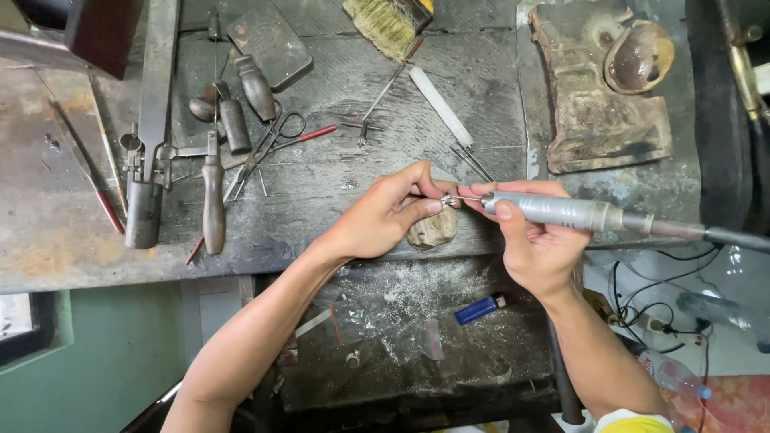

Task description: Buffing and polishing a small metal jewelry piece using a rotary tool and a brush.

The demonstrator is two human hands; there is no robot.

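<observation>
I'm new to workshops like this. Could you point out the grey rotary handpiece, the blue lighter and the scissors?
grey rotary handpiece [561, 212]: head view, middle of its barrel.
blue lighter [478, 309]: head view, middle of its body.
scissors [269, 144]: head view, near the pivot.

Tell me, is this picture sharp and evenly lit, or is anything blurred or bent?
Head view: soft, even daylight, faint shadows on the workbench; the left hand, right hand and grey rotary handpiece are sharp; the tiny piece at its tip is too small to make out; wide lens bows the edges.

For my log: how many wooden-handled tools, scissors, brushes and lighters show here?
Wooden-handled tools: 3
Scissors: 1
Brush: 1
Blue lighter: 1
Total: 6
</observation>
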